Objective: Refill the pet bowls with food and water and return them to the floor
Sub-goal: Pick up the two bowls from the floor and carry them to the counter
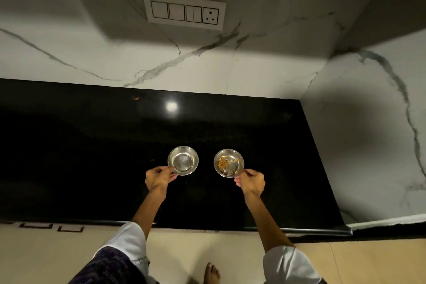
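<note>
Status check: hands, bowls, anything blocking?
Left hand pinches clear-looking bowl; right hand pinches kibble bowl. Both over the black counter. Nothing blocking.

A glossy black counter [92, 157] runs along a wall of white marble with grey veins [207, 62], and a round glint of a lamp [171, 106] reflects on its dark top. A side wall [368, 134] of the same marble closes the counter's right end. Set in the back wall is a white switch plate [184, 11] with three switches and one socket. A broad shadow covers the upper wall. Below the counter's rounded front edge lies a floor of pale beige tiles [230, 251].
</note>
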A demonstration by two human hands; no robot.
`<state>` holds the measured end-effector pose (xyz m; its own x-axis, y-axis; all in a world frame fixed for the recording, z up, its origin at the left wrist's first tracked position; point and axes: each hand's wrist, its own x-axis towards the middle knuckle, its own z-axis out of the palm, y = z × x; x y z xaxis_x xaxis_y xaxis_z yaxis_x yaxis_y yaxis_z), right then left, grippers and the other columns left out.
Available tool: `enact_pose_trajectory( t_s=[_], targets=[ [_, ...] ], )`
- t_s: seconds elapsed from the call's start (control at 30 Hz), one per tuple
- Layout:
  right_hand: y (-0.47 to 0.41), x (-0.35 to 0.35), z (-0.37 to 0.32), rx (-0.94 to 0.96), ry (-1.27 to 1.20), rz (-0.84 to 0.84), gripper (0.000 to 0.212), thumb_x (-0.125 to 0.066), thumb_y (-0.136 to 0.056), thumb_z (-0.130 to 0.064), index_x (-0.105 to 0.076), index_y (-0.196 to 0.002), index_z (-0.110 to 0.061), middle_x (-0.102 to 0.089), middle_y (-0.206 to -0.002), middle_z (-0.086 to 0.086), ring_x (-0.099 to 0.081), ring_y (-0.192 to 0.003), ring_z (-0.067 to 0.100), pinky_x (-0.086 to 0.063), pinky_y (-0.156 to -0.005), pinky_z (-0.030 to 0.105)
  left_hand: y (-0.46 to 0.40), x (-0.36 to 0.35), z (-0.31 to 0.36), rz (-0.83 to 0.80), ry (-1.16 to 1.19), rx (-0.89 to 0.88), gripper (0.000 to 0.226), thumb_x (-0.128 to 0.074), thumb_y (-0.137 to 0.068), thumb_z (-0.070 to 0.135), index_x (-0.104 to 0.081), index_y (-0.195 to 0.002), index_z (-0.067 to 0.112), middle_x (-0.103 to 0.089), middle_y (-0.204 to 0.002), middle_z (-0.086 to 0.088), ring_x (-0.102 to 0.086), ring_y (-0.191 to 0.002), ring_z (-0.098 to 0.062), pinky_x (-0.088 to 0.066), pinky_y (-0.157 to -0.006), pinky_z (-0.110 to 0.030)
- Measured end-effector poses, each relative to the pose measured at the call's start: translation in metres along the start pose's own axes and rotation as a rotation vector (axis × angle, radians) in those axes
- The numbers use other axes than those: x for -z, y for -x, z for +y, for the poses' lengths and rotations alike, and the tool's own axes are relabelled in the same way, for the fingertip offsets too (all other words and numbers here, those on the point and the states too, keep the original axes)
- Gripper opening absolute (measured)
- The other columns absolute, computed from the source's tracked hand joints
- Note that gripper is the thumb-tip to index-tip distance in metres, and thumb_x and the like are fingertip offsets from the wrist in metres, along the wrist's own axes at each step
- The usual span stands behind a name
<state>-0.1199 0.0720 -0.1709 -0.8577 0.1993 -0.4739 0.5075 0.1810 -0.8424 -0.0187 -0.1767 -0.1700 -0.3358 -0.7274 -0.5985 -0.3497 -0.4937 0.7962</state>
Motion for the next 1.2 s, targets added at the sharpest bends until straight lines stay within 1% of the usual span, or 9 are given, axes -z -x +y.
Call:
enact_pose_trajectory(
  t_s=[0.2,0.3,0.4,0.57,0.67,0.83,0.93,1.07,1.2],
  targets=[
    [-0.025,-0.005,-0.001,-0.001,0.075,-0.02,0.012,-0.073,-0.095,-0.01,-0.072,-0.086,-0.019,-0.077,-0.074,0.005,-0.077,-0.074,0.018,-0.066,-0.078,0.038,-0.012,-0.013,0.0,0.016,0.037,0.014,0.021,-0.076,-0.083,-0.004,-0.067,-0.101,-0.011,-0.073,-0.093,-0.025,-0.075,-0.084,-0.032,-0.063,-0.06,-0.027],
    [-0.033,-0.009,-0.004,-0.027,0.079,-0.021,0.003,-0.073,-0.094,-0.011,-0.074,-0.094,-0.014,-0.077,-0.074,0.006,-0.077,-0.075,0.018,-0.066,-0.08,0.039,-0.017,-0.017,0.0,0.02,0.038,0.01,0.02,-0.076,-0.083,-0.005,-0.067,-0.1,-0.011,-0.073,-0.094,-0.025,-0.075,-0.084,-0.032,-0.063,-0.061,-0.027],
    [-0.035,-0.012,-0.004,-0.048,0.085,-0.025,0.007,-0.073,-0.094,-0.012,-0.075,-0.101,-0.011,-0.077,-0.076,0.006,-0.077,-0.076,0.017,-0.066,-0.081,0.04,-0.018,-0.02,-0.003,0.014,0.036,0.019,0.02,-0.075,-0.084,-0.006,-0.067,-0.101,-0.013,-0.072,-0.094,-0.027,-0.075,-0.084,-0.033,-0.063,-0.059,-0.027],
    [-0.034,-0.016,0.0,-0.044,0.079,-0.021,0.001,-0.073,-0.095,-0.011,-0.074,-0.095,-0.011,-0.076,-0.076,0.007,-0.077,-0.075,0.018,-0.066,-0.08,0.039,-0.02,-0.021,-0.005,0.014,0.04,0.038,0.016,-0.073,-0.085,-0.006,-0.067,-0.099,-0.012,-0.072,-0.092,-0.026,-0.074,-0.08,-0.031,-0.063,-0.058,-0.026],
    [-0.031,-0.013,0.006,-0.041,0.058,0.01,0.016,-0.074,-0.094,-0.011,-0.068,-0.082,-0.02,-0.076,-0.073,0.007,-0.077,-0.074,0.02,-0.065,-0.078,0.038,-0.021,-0.019,-0.01,0.012,0.042,0.052,0.011,-0.072,-0.085,-0.008,-0.066,-0.094,-0.01,-0.071,-0.091,-0.027,-0.073,-0.079,-0.032,-0.063,-0.058,-0.027],
    [-0.032,-0.012,0.009,-0.019,0.07,0.008,0.008,-0.075,-0.094,-0.013,-0.073,-0.087,-0.016,-0.076,-0.07,0.006,-0.077,-0.071,0.019,-0.066,-0.077,0.04,-0.025,-0.017,-0.011,0.0,0.035,0.082,0.015,-0.075,-0.083,-0.007,-0.068,-0.096,-0.01,-0.073,-0.092,-0.025,-0.074,-0.083,-0.031,-0.062,-0.076,-0.036],
    [-0.029,-0.011,0.011,-0.005,0.075,-0.001,0.017,-0.074,-0.094,-0.011,-0.069,-0.081,-0.02,-0.076,-0.07,0.006,-0.077,-0.072,0.02,-0.065,-0.076,0.039,-0.026,-0.014,-0.011,-0.001,0.038,0.078,0.016,-0.074,-0.082,-0.007,-0.068,-0.097,-0.01,-0.073,-0.092,-0.025,-0.074,-0.084,-0.031,-0.061,-0.075,-0.036],
    [-0.026,-0.013,0.017,0.003,0.078,-0.016,0.012,-0.074,-0.094,-0.01,-0.072,-0.085,-0.018,-0.077,-0.072,0.006,-0.077,-0.073,0.021,-0.065,-0.078,0.041,-0.024,-0.008,-0.01,-0.01,0.045,0.086,0.019,-0.074,-0.083,-0.006,-0.067,-0.1,-0.011,-0.072,-0.093,-0.025,-0.074,-0.086,-0.033,-0.062,-0.077,-0.037],
    [-0.022,-0.015,0.018,0.006,0.073,-0.026,0.01,-0.073,-0.095,-0.008,-0.07,-0.095,-0.018,-0.077,-0.075,0.008,-0.077,-0.073,0.021,-0.065,-0.077,0.04,-0.023,0.0,-0.012,-0.04,0.016,0.07,0.019,-0.074,-0.085,-0.004,-0.067,-0.101,-0.012,-0.073,-0.094,-0.026,-0.074,-0.088,-0.034,-0.063,-0.069,-0.033]
  ],
)
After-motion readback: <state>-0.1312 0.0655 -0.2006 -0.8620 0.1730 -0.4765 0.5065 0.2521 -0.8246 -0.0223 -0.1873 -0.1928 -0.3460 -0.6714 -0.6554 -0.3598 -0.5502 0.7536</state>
